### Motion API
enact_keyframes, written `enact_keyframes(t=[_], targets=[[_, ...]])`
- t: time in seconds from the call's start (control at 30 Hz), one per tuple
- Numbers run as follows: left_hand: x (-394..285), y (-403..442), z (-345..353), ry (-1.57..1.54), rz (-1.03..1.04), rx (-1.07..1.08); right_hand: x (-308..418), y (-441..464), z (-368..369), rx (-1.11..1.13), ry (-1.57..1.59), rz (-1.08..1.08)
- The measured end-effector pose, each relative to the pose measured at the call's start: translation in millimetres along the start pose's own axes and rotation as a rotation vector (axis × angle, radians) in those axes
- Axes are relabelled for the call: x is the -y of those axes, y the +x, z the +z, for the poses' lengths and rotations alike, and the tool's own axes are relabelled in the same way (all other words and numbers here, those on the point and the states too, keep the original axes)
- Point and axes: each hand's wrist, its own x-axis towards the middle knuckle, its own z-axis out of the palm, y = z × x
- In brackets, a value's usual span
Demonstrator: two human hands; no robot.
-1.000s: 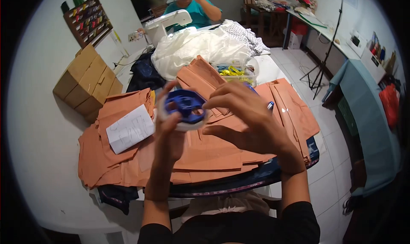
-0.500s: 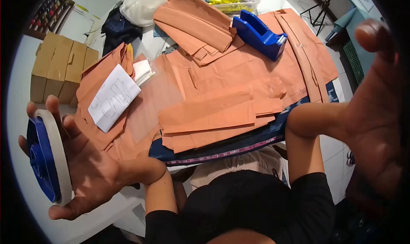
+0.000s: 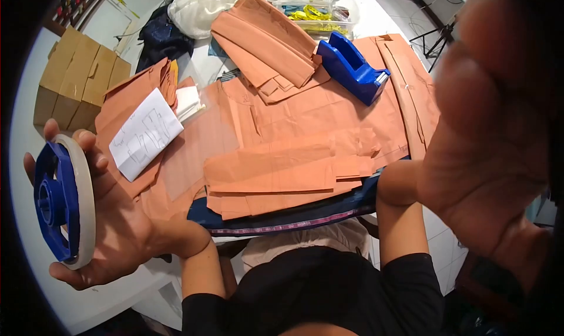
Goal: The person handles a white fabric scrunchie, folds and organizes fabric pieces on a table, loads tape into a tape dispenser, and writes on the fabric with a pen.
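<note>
Clearly, the tape roll [image 3: 86, 207] was in the left hand [image 3: 120, 218], held up at the left side, beyond the edge of the orange paper pieces [image 3: 270, 165]. This hand was spread wide, with the thumb under the lower rim and the fingers around the upper part, so the roll stood almost on its edge between them. The right hand [image 3: 487, 148] was raised very near to the camera, palm visible; its fingers were blurred and shaded, so I could not tell how far they were open or whether they held something.

In my judgement, the roll was light and stiff, and not fragile. Its blue hub [image 3: 56, 210] looked like hard, smooth plastic, perhaps a little slippery, while the pale band could be slightly sticky at the edge. A good hold would be on opposite sides of the rim, or on the raised middle of the hub.

As for writing, I could read no brand on the blue tape dispenser [image 3: 355, 66], which rested on the paper. The white sheet [image 3: 147, 133] carried line drawings with tiny marks, and the pink strip [image 3: 282, 225] carried letters too small to read surely.
</note>
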Motion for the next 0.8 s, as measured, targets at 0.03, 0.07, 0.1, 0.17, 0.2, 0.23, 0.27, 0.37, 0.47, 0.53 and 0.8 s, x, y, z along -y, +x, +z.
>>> enact_keyframes(t=[0.03, 0.07, 0.1, 0.17, 0.2, 0.23, 0.27, 0.37, 0.47, 0.53, 0.8], targets=[[-2, 1, -1, 0.004, -0.005, -0.001, -2, 3, 10, -0.009, 0.005, 0.021], [-3, 0, -2, 0.011, -0.004, 0.005, -2, 2, 11, -0.014, 0.010, 0.039], [-3, -1, -2, -0.011, -0.012, 0.003, -3, 0, 8, -0.020, 0.016, 0.051], [-1, -1, -2, -0.068, -0.029, 0.003, 2, -5, 8, -0.033, 0.016, 0.074], [-1, 0, -2, -0.073, -0.021, 0.010, 3, -5, 7, -0.039, 0.011, 0.082], [-1, 0, -2, -0.092, -0.026, 0.008, 1, -4, 10, -0.045, 0.005, 0.083], [0, 1, -2, -0.109, -0.029, 0.006, -1, -2, 9, -0.051, 0.000, 0.082], [1, 0, -2, -0.114, -0.035, 0.006, 2, 2, 13, -0.040, -0.006, 0.138], [-4, -2, -4, -0.074, -0.033, 0.026, 11, 1, 25, -0.024, 0.007, 0.231], [0, -3, -3, -0.124, -0.016, 0.040, 16, 2, 17, -0.003, 0.010, 0.204], [16, 1, 21, -0.056, -0.041, -0.041, 10, -19, 20, -0.060, 0.146, 0.290]])
